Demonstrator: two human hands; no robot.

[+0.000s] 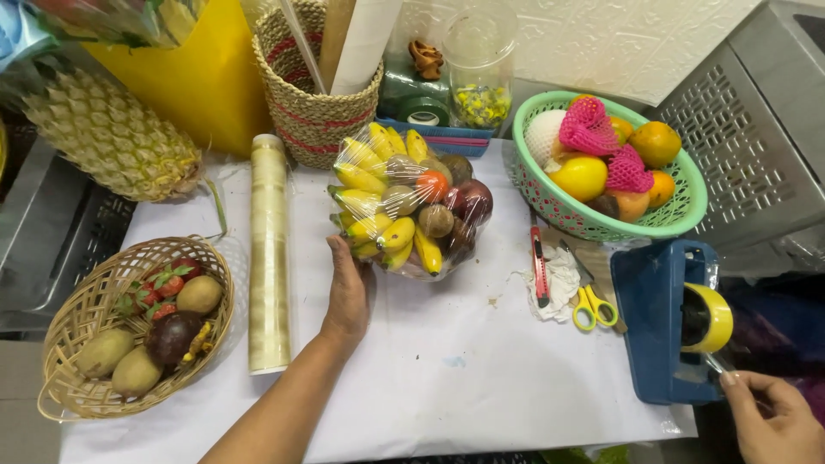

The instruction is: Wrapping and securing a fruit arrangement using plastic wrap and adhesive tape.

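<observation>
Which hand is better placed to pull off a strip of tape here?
Right. The right hand is already at the tape dispenser, fingertips by the loose tape end. The left hand rests against the wrapped fruit bundle, across the table.

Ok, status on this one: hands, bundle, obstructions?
Left hand steadying wrapped fruit bundle. Right hand pulling tape from dispenser. Scissors, cutter lie between.

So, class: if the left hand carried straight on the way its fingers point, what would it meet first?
The left hand points up the table, its fingertips already at the wrapped fruit bundle. It would press into that bundle first; the woven basket stands behind, slightly left.
</observation>
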